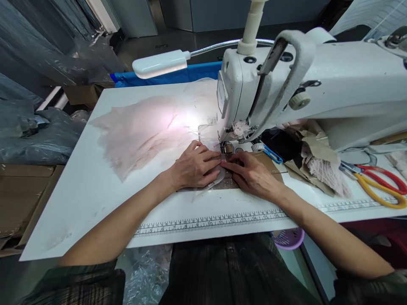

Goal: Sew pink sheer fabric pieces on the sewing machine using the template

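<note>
Pale pink sheer fabric [143, 131] lies spread over the left of the sewing table, and part of it runs under the sewing machine's presser foot [226, 147]. My left hand [199, 165] rests flat on the fabric just left of the foot, fingers stretched out. Close in front of the foot, my right hand [252, 174] has thumb and index finger together at the fabric's edge; its other fingers are curled. The fingertips of both hands nearly meet there. The needle area is partly hidden by the machine head [235, 93].
A white lamp [160, 63] lights the cloth. Red-and-yellow scissors [378, 180], a blue thread snipper [272, 154] and crumpled paper with lace scraps [327, 165] lie on the right. A printed ruler [210, 223] runs along the front edge. Cardboard boxes [25, 199] stand left.
</note>
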Tool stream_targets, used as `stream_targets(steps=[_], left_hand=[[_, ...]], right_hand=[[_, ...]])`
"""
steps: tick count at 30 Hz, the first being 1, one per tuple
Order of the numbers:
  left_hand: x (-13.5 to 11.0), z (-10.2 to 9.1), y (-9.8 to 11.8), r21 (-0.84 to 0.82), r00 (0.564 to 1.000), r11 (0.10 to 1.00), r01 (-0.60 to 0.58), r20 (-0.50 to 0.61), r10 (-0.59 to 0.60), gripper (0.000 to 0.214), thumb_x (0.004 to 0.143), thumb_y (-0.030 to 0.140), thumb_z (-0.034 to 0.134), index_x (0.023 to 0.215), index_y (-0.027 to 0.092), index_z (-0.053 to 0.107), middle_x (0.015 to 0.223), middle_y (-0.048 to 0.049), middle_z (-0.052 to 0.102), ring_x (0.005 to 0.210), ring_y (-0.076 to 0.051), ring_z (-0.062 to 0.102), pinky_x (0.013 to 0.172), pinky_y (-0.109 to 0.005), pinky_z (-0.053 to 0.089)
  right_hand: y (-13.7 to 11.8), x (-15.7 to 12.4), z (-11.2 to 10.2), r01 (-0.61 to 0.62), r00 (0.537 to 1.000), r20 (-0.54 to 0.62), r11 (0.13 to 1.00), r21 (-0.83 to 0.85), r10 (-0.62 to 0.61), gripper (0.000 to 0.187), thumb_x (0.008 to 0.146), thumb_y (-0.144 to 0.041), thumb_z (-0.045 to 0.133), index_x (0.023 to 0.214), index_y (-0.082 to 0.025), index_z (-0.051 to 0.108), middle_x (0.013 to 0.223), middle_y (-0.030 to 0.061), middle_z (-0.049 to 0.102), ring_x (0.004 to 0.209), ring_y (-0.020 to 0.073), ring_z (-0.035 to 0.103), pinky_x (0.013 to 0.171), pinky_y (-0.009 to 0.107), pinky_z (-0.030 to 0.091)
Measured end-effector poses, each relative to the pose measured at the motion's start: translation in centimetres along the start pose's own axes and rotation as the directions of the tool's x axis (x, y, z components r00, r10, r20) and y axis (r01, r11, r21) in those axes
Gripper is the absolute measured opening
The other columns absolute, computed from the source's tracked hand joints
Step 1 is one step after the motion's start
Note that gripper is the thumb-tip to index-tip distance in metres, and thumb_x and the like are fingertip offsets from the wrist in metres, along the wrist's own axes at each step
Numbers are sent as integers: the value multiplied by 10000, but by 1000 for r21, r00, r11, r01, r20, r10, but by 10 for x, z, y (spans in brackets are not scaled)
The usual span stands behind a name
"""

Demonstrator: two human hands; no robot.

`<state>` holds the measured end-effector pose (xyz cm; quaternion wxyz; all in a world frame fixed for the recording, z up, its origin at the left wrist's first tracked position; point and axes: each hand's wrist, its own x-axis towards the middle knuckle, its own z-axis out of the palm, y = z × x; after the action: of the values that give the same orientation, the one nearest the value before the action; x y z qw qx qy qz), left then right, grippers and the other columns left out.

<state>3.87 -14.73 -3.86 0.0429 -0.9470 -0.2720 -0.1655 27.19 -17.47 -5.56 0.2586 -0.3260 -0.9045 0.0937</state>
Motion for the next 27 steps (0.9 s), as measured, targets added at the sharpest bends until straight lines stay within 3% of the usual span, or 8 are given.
stream_targets(steps=[12,19,24,27], left_hand=[[5,-2,1,67,995,996,63,67,-67,338,945,379,472,1120,165,666,1284,-105,616,965,-267,578,852,-467,419],[8,1,4,104,987,983,154,19,-157,350,943,417,497,1153,174,634,1264,-115,622,971,-266,580,862,-460,423],[5,-6,1,122,984,978,170,-73,-162,313,956,390,487,1076,148,644,1130,-119,670,935,-248,594,805,-416,432],[2,-11,2,47,989,989,141,-44,-139,251,955,269,447,962,145,665,1005,-92,692,844,-208,599,753,-372,444]], right_hand=[[2,6,2,-65,997,49,998,15,65,410,924,-118,442,1325,-114,529,1065,168,527,962,283,539,860,455,530],[8,0,1,-141,990,1,986,90,142,428,967,-217,430,1393,-194,470,1100,145,528,948,261,576,861,436,528],[14,-1,-11,-251,961,-86,958,138,264,355,920,-191,464,1253,-177,585,932,86,626,778,219,578,716,351,522],[16,0,-11,-297,941,-110,937,182,319,293,890,-188,478,1131,-160,642,887,78,644,765,216,577,689,339,504]])
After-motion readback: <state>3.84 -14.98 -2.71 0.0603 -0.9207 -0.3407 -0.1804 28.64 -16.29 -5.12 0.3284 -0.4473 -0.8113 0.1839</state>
